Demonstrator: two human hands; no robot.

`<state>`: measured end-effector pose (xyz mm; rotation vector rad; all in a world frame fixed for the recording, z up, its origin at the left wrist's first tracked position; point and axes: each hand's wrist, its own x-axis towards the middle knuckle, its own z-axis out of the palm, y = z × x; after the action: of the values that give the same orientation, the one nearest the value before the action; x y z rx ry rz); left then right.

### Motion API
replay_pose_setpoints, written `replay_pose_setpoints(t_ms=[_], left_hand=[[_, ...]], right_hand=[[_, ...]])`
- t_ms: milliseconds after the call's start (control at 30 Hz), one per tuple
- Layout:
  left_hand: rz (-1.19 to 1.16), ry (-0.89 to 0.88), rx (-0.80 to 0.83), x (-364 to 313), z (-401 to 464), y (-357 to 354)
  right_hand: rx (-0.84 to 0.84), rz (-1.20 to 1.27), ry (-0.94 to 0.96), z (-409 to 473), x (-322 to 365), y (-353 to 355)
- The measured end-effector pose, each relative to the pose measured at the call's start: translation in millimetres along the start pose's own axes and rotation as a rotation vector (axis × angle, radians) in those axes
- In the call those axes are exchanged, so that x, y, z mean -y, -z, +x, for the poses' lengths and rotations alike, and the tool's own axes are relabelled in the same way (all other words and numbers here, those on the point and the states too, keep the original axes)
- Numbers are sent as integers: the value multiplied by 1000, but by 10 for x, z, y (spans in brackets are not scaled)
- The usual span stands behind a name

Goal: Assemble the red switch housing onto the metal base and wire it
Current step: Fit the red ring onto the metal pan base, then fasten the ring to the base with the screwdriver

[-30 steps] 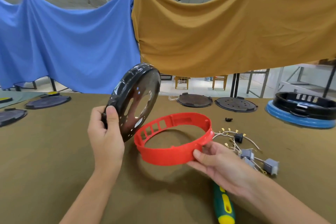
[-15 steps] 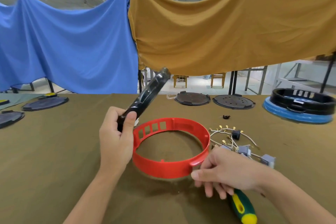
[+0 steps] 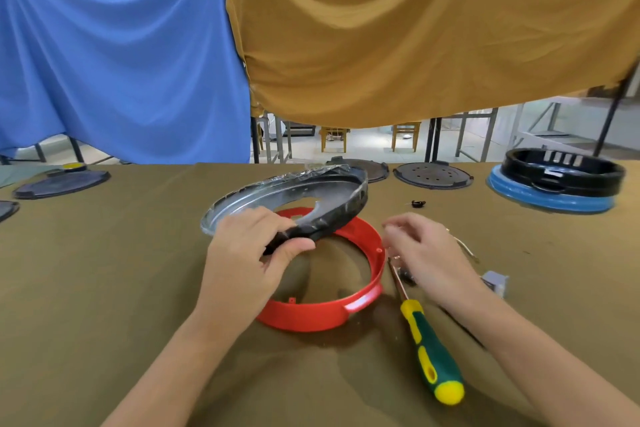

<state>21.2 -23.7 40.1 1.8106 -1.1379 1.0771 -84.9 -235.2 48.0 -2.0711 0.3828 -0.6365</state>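
1. Tilting flatter than a second ago, when it stood on edge, the metal base (image 3: 287, 198) now hangs over the housing, pinched at its near rim by the left hand (image 3: 249, 253).
2. Lying on the table (image 3: 104, 288) beneath it, the red switch housing (image 3: 346, 308) is an open ring, not yet mated.
3. The right hand (image 3: 426, 250) has let go of the housing; its fingers curl loosely, empty, above the wires (image 3: 464, 246), beside the screwdriver (image 3: 429, 343).

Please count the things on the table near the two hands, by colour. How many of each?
Red: 1, the ring
Black and silver: 1, the metal base in the left hand
Green and yellow: 1, the screwdriver
Grey: 1, the connector
Total: 4
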Motion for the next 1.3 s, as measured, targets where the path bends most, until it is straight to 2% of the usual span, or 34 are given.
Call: replay_pose_setpoints(t_ms=[67,100,167,267,367,500,633,700,800,900,1000,1167,1200,1300], left_hand=[[45,-122,20,-67,-27,-47],[64,-191,32,-110,-36,-79],[102,-302,57,-179,-46,-133],[161,-382,115,-179,-43,-131],[174,-318,240,-123,-47,-72],[165,-191,331,-45,-49,-3],[128,-157,258,-35,-41,-15],[64,-94,204,-50,-34,-24],[9,-29,186,-43,-35,-26],[-5,-2,172,-23,-48,-41],[0,5,138,-13,-63,-75],[-6,-37,157,-17,-92,-131],[-1,-44,169,-16,-101,-140],[-7,-51,180,-12,-105,-143]], right_hand=[[3,319,-123,3,28,2],[37,402,-157,-4,36,12],[89,472,-205,-32,41,3],[76,544,-247,-22,29,-30],[82,635,-210,-8,37,-3],[60,615,-164,11,28,53],[98,724,-143,70,53,162],[-27,745,-151,123,52,257],[-283,546,-185,204,-21,475],[-312,311,-208,270,-127,708],[-114,45,-228,268,-163,901],[527,-323,-185,135,-63,1072],[588,-405,-196,117,-43,1062],[630,-675,-261,87,-18,1012]])
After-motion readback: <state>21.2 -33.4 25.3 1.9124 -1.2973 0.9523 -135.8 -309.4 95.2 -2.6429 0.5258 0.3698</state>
